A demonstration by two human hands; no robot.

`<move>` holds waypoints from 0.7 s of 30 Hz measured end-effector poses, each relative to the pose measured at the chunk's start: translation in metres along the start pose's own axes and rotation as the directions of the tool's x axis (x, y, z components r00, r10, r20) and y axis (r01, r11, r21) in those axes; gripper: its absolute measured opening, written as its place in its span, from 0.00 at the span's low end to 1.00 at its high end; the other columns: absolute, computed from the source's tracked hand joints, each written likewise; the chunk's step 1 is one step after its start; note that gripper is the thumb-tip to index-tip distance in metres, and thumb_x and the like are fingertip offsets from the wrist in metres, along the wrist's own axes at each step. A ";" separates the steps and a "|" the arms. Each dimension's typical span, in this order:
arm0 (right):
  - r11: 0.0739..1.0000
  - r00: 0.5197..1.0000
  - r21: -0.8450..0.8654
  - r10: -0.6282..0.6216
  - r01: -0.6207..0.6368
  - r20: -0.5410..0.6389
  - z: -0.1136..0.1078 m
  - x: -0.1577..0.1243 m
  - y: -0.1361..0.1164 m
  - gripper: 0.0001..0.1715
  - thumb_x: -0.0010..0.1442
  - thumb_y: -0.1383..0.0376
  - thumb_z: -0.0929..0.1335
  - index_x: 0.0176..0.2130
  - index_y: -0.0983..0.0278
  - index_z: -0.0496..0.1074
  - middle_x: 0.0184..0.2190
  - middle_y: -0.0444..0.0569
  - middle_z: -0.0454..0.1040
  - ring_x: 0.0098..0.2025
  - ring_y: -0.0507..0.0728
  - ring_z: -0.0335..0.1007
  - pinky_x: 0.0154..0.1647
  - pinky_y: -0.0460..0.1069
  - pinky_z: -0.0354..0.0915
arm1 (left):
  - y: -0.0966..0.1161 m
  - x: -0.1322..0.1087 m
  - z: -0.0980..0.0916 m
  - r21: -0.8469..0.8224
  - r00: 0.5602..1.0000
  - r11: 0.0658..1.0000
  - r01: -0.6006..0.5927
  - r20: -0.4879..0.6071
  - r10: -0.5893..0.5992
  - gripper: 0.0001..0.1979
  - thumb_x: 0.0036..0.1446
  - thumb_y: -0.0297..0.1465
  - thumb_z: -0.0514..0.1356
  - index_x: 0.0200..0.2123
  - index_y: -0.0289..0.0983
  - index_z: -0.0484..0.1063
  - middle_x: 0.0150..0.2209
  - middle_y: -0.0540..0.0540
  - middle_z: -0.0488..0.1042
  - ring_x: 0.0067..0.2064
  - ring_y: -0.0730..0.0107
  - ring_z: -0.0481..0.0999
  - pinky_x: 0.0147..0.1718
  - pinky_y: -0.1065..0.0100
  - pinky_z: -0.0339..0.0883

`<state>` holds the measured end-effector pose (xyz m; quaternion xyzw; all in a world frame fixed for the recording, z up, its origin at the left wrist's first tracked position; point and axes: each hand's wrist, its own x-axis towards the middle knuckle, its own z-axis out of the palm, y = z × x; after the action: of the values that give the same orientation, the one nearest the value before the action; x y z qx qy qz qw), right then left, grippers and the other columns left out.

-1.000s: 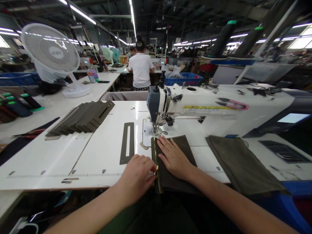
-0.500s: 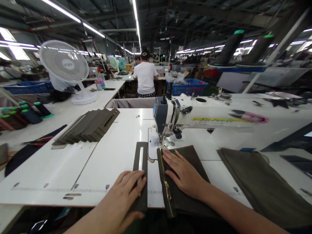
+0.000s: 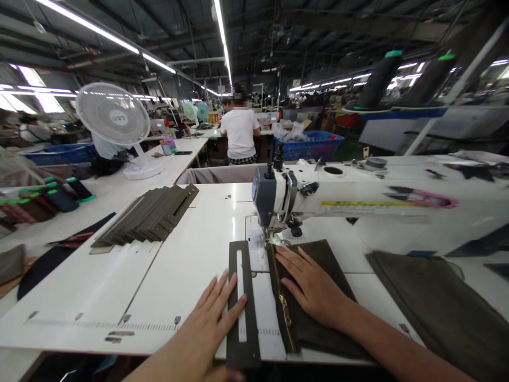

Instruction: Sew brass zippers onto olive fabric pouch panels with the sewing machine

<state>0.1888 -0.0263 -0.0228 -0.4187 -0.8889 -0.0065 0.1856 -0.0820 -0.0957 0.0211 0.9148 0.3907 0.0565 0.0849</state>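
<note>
Ideally the left hand (image 3: 209, 331), flat and open on the slotted strip (image 3: 242, 302), slides it squarely beside the zipper (image 3: 283, 297) (the right hand (image 3: 314, 289), also open, pinning the dark fabric (image 3: 318, 297)).

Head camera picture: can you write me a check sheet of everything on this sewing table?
Surface: white table, ruler marks by its front edge.
Job's things: slotted strip; dark fabric with brass zipper, by the sewing machine.
Clutter: strip stack; fabric pile; pink snips.
Hands: left hand flat on strip; right hand flat on fabric.
Cables: nothing seen.
Surroundings: fan, person in white shirt, blue bin.
</note>
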 end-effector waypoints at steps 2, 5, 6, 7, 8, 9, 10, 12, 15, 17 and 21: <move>1.000 1.000 -0.001 -0.005 0.005 -0.005 0.001 -0.001 0.002 0.26 0.61 0.65 0.58 0.58 0.69 0.57 0.59 0.55 0.56 0.61 0.58 0.48 0.60 0.60 0.50 | -0.005 0.005 0.001 -0.039 0.999 0.999 -0.008 -0.047 0.006 0.35 0.54 0.35 0.57 0.62 0.40 0.45 0.62 0.38 0.49 0.61 0.49 0.51 0.55 0.48 0.55; 1.000 1.000 -0.018 0.005 -0.005 0.014 0.001 -0.003 0.000 0.26 0.62 0.65 0.57 0.58 0.71 0.57 0.59 0.56 0.55 0.62 0.59 0.47 0.60 0.61 0.50 | -0.015 0.022 0.003 -0.040 0.989 0.998 0.049 -0.139 -0.054 0.24 0.58 0.30 0.52 0.59 0.40 0.54 0.57 0.39 0.59 0.57 0.55 0.59 0.53 0.52 0.59; 1.000 1.000 -0.019 0.011 -0.010 0.022 0.001 -0.003 -0.001 0.26 0.62 0.64 0.57 0.58 0.71 0.57 0.60 0.56 0.54 0.62 0.59 0.46 0.60 0.61 0.49 | -0.019 0.030 0.004 -0.021 0.984 0.998 0.065 -0.164 -0.067 0.23 0.58 0.30 0.52 0.58 0.40 0.56 0.57 0.38 0.59 0.57 0.53 0.58 0.52 0.50 0.59; 1.000 0.999 -0.016 0.017 -0.017 0.027 0.002 -0.003 -0.002 0.26 0.62 0.64 0.57 0.58 0.71 0.57 0.60 0.56 0.54 0.62 0.59 0.46 0.60 0.61 0.49 | -0.023 0.039 0.006 0.000 0.981 0.997 0.072 -0.182 -0.070 0.22 0.58 0.29 0.52 0.57 0.39 0.58 0.58 0.38 0.57 0.58 0.52 0.56 0.53 0.49 0.58; 1.000 0.999 -0.010 0.024 -0.024 0.028 0.002 -0.004 -0.003 0.26 0.62 0.64 0.57 0.58 0.71 0.57 0.60 0.56 0.54 0.62 0.59 0.46 0.60 0.61 0.49 | -0.027 0.047 0.007 0.014 0.978 0.997 0.073 -0.199 -0.069 0.21 0.58 0.28 0.52 0.55 0.39 0.60 0.58 0.38 0.57 0.59 0.51 0.55 0.53 0.48 0.57; 0.999 0.999 -0.003 0.032 -0.032 0.026 0.002 -0.004 -0.005 0.26 0.62 0.64 0.57 0.58 0.71 0.57 0.60 0.56 0.53 0.62 0.59 0.46 0.60 0.61 0.48 | -0.032 0.055 0.008 0.014 0.975 0.998 0.067 -0.215 -0.063 0.20 0.57 0.26 0.51 0.54 0.39 0.63 0.57 0.39 0.58 0.58 0.53 0.57 0.53 0.49 0.58; 0.999 0.999 0.004 0.036 -0.037 0.020 0.002 -0.005 -0.006 0.26 0.62 0.64 0.57 0.58 0.71 0.57 0.60 0.56 0.53 0.62 0.59 0.45 0.60 0.61 0.48 | -0.036 0.063 0.008 0.004 0.970 0.998 0.062 -0.235 -0.060 0.18 0.57 0.25 0.51 0.52 0.39 0.65 0.54 0.40 0.63 0.55 0.56 0.61 0.52 0.52 0.61; 0.999 0.999 0.014 0.045 -0.045 0.005 0.002 -0.007 -0.009 0.26 0.62 0.64 0.57 0.58 0.70 0.56 0.60 0.56 0.53 0.62 0.59 0.45 0.60 0.62 0.47 | -0.043 0.074 0.008 -0.022 0.952 0.997 0.069 -0.298 -0.072 0.15 0.59 0.25 0.49 0.47 0.39 0.69 0.44 0.43 0.70 0.46 0.63 0.69 0.46 0.59 0.67; 0.999 0.999 0.015 0.048 -0.048 0.002 0.000 -0.011 -0.014 0.26 0.62 0.64 0.57 0.58 0.71 0.56 0.60 0.56 0.53 0.62 0.58 0.44 0.61 0.61 0.46 | -0.044 0.079 0.006 -0.039 0.916 0.995 0.088 -0.389 -0.096 0.15 0.61 0.26 0.46 0.43 0.37 0.71 0.40 0.43 0.71 0.42 0.65 0.72 0.41 0.61 0.69; 0.999 0.999 0.017 0.043 -0.043 0.010 -0.003 -0.013 -0.017 0.27 0.62 0.64 0.57 0.58 0.71 0.56 0.60 0.56 0.52 0.63 0.58 0.44 0.61 0.61 0.46 | -0.036 0.077 0.007 -0.044 0.887 0.998 0.036 -0.458 -0.052 0.14 0.61 0.25 0.46 0.45 0.35 0.69 0.46 0.40 0.69 0.46 0.64 0.71 0.43 0.60 0.69; 0.998 0.999 0.037 0.043 -0.044 0.026 -0.009 -0.013 -0.020 0.28 0.60 0.67 0.58 0.59 0.71 0.55 0.60 0.56 0.54 0.62 0.59 0.44 0.61 0.62 0.46 | -0.010 0.079 0.017 0.112 0.846 0.978 -0.175 -0.492 0.207 0.14 0.60 0.24 0.48 0.49 0.33 0.64 0.50 0.37 0.69 0.52 0.63 0.68 0.47 0.60 0.68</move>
<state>0.1843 -0.0506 -0.0161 -0.4343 -0.8819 0.0196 0.1824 -0.0320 -0.0337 0.0057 0.9052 0.3080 0.2877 -0.0540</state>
